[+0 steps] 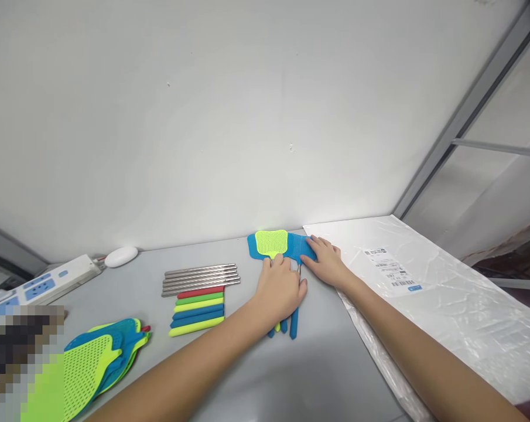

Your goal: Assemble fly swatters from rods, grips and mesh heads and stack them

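Left hand (282,287) and right hand (328,261) are resting over assembled swatters (272,242)

Nearest, at the lower left, a pile of loose swatter heads (86,363) in lime and blue is lying on the grey surface (317,375), partly blurred out. Farther in, coloured grips (198,313) in red, green, lime and blue are lying side by side. To their right, the assembled swatters are pointing their blue and lime handles toward the person, while a white plastic sheet (458,328) with a printed label (392,271) is covering the right side. The hands are lying apart from each other. The left hand is bending over the shafts; whether it is closing around them cannot be told. The right hand is spreading its fingers on a blue head (298,246). Just beyond the grips, metal rods (198,275) are lying roughly parallel. Farthest, the swatters' heads are overlapping near the wall (269,117), and at left a power strip (78,269) is sitting beside a white oval object (121,257).
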`<state>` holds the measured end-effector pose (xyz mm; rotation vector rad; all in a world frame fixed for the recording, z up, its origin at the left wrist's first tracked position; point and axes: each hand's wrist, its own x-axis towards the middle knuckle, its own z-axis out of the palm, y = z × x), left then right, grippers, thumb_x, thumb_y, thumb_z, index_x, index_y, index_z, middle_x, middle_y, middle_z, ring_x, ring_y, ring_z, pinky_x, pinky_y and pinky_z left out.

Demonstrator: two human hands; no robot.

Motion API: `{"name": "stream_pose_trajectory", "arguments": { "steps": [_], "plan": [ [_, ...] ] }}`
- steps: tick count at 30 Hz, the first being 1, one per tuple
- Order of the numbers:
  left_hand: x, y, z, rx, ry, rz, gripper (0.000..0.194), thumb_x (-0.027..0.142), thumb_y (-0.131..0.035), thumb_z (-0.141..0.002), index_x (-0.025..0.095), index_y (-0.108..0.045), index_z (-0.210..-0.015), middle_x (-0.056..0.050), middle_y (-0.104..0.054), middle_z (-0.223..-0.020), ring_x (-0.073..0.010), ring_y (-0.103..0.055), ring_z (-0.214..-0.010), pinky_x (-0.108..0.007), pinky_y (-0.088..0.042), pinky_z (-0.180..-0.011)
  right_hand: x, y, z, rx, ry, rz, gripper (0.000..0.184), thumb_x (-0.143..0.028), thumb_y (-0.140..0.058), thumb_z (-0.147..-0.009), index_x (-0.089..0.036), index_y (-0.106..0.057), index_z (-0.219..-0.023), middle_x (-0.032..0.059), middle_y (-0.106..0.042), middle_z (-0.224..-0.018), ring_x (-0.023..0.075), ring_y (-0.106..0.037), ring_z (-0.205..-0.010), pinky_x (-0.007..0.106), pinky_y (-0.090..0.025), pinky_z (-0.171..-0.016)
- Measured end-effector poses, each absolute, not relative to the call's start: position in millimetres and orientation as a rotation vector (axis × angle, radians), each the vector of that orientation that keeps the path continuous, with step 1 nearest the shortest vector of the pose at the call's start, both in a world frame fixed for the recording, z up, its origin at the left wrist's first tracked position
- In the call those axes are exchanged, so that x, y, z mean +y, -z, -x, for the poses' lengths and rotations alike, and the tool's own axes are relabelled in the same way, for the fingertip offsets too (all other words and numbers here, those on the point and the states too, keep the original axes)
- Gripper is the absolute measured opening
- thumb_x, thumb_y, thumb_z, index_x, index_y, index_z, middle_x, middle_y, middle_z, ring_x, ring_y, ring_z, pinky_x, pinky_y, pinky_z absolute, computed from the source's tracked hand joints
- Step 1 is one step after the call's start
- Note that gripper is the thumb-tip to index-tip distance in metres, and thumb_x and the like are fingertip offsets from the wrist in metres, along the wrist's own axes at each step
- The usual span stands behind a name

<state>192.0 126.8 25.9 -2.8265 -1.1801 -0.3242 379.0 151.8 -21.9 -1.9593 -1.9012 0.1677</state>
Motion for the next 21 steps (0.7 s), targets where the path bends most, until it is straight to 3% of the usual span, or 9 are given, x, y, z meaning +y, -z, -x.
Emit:
{"name": "stream_pose_trajectory", "arguments": {
  "steps": [8,13,17,21],
  "plan": [
    [78.0,-29.5,-134.6,-0.91,0.368,3.01,0.026,0.045,-0.052,-0.091,0.02,-0.059,-0.095,-0.006,-0.057,-0.101,-0.0237,-0.048,-0.092,-0.039,-0.033,-0.078,152.5,25.5,-375.1,-1.958,-0.074,2.008,0.057,-0.052,-0.032,-0.096,-0.023,-0.042,-0.144,0.0093,-0.035,-0.155,0.0331,-0.027,-0.141,0.059,-0.018,-0.11],
    [65.5,-12.2,-119.9,-0.729,0.477,2.996,0.026,0.038,-0.057,-0.091,0.028,-0.055,-0.114,-0.004,-0.057,-0.117,-0.0226,-0.049,-0.099,-0.041,-0.03,-0.087,151.9,27.4,-371.6,-1.921,-0.012,2.026,0.058,-0.054,-0.03,-0.096,-0.023,-0.043,-0.143,0.0146,-0.033,-0.154,0.037,-0.027,-0.14,0.065,-0.016,-0.106],
    [67.7,0.9,-123.2,-0.712,0.582,2.921,0.013,0.024,-0.056,-0.089,0.025,-0.057,-0.102,-0.003,-0.062,-0.102,-0.0199,-0.05,-0.091,-0.041,-0.028,-0.086,148.9,21.9,-367.8,-1.856,0.084,2.008,0.056,-0.052,-0.033,-0.095,-0.018,-0.046,-0.138,0.0194,-0.045,-0.141,0.0354,-0.039,-0.129,0.057,-0.026,-0.103],
    [67.1,7.2,-123.3,-0.671,0.633,2.886,0.028,0.008,-0.056,-0.08,0.024,-0.055,-0.103,-0.002,-0.065,-0.096,-0.0189,-0.051,-0.088,-0.046,-0.025,-0.091,145.2,16.0,-361.6,-1.882,0.111,1.936,0.047,-0.049,-0.036,-0.095,-0.021,-0.054,-0.127,0.0135,-0.056,-0.123,0.0295,-0.049,-0.116,0.05,-0.031,-0.101]
  ]
}}
